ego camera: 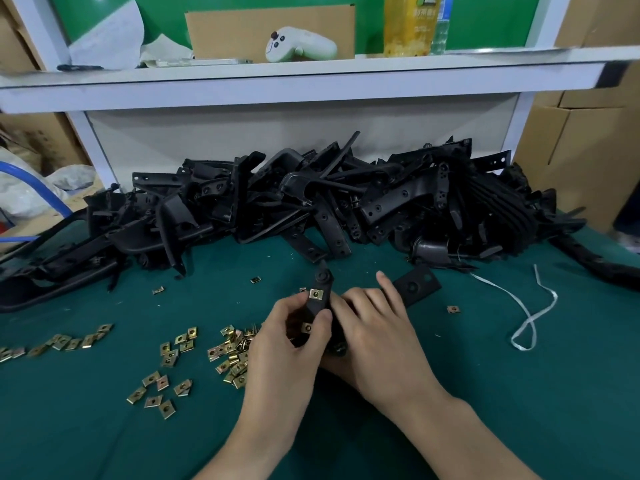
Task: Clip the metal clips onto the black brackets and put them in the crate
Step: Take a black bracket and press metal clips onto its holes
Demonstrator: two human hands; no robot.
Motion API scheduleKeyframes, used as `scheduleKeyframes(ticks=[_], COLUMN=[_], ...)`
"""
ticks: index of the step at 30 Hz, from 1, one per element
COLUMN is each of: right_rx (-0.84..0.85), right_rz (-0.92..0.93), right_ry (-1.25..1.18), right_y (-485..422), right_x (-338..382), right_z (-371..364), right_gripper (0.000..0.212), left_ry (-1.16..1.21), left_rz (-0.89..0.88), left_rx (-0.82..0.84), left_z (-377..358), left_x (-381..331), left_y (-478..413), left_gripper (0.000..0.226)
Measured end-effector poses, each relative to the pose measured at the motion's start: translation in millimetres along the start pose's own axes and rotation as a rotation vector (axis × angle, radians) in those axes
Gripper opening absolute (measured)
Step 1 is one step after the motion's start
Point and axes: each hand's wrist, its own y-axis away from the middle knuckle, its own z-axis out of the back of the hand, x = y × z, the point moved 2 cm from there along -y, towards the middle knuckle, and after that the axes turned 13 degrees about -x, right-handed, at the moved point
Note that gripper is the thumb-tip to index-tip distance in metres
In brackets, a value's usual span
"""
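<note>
Head view shows both hands closed around one black bracket [323, 306] above the green table [485, 393] — the left hand [280, 348] pinching the arm where one metal clip [316, 294] already sits and a second [307, 328] is at the thumb, the right hand [377, 337] bracing the body. Best to press that second clip square over its hole until seated — loose clips [232, 351] lie just beside, the bracket pile [311, 202] behind; no crate is in sight.
</note>
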Motion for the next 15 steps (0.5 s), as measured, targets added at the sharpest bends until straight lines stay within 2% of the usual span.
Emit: scheduleKeyframes(ticks=[4, 10, 15], right_rx=[-0.001, -0.038, -0.128], right_rz=[0.010, -0.017, -0.099], right_ry=[-0.024, -0.014, 0.008], right_y=[1.2, 1.1, 2.2], right_x=[-1.0, 1.0, -2.1], right_z=[-2.2, -1.8, 6.4], right_gripper=[0.064, 0.059, 0.047], left_ry=[-0.017, -0.038, -0.063], left_rz=[-0.098, -0.161, -0.195], left_rx=[-0.010, 0.005, 0.067], left_z=[2.5, 2.2, 4.5], left_x=[-2.4, -3.6, -3.5], left_y=[-0.4, -2.3, 3.0], left_gripper=[0.015, 0.021, 0.036])
